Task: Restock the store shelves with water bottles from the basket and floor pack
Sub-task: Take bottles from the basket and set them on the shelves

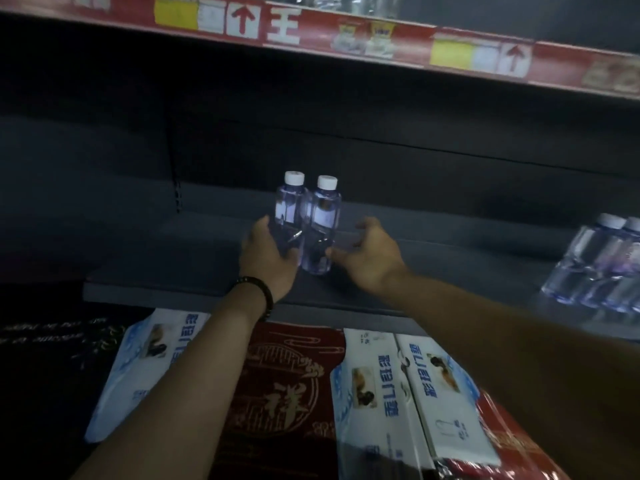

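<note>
Two clear water bottles with white caps stand side by side on the dark grey shelf [166, 271]. My left hand [266, 258], with a dark bead bracelet on its wrist, grips the lower part of the left bottle [289, 206]. The right bottle [323, 216] touches the left one. My right hand [370, 256] is just right of it, fingers spread and relaxed, thumb tip at the bottle's base; it holds nothing. No basket or floor pack is in view.
Several more clear bottles [602, 265] stand in a cluster at the shelf's right end. A red price strip [346, 36] edges the shelf above. Below the shelf lie white-and-blue packages [391, 382] and red patterned packs [284, 386].
</note>
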Demonstrator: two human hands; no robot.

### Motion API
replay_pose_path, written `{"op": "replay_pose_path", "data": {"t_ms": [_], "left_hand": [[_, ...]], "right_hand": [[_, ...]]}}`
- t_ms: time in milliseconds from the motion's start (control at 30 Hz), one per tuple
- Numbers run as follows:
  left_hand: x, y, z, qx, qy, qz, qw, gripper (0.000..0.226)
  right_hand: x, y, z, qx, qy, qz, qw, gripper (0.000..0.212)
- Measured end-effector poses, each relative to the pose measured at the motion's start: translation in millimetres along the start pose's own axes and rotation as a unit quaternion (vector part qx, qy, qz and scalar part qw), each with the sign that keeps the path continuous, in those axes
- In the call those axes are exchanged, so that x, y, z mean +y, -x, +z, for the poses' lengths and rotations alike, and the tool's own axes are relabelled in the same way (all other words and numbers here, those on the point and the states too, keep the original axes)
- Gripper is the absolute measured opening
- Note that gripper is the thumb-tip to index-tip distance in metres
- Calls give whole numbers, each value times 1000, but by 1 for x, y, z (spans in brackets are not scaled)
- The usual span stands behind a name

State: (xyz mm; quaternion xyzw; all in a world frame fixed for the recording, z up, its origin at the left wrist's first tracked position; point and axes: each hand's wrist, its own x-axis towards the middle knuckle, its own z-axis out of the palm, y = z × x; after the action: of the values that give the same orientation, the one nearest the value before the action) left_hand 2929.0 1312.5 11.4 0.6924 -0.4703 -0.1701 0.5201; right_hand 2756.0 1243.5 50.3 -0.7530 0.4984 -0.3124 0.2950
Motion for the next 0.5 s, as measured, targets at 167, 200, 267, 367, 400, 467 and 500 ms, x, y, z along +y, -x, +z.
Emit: {"op": "replay_pose_path", "data": {"t_ms": [167,200,267,367,400,467,500], "left_hand": [[47,54,-9,-132,-72,12,989,19],[58,66,-11,-179,-82,5,980,23],[82,97,-11,-269,-130,-15,954,13],[100,150,13,-374,-206,7,904,16],[101,173,27,-412,-230,8,881,18],[91,216,55,-501,-283,-13,818,22],[80,236,68,-545,-305,-35,780,25]], "right_hand": [[33,87,-42,-102,50,5,993,27],[41,107,-48,-134,60,10,989,24],[56,147,-59,-192,81,19,978,21],[95,203,-69,-250,92,73,961,17],[112,220,-72,-265,88,99,955,16],[143,253,-73,-283,87,131,946,12],[158,269,-74,-296,97,134,941,11]]}}
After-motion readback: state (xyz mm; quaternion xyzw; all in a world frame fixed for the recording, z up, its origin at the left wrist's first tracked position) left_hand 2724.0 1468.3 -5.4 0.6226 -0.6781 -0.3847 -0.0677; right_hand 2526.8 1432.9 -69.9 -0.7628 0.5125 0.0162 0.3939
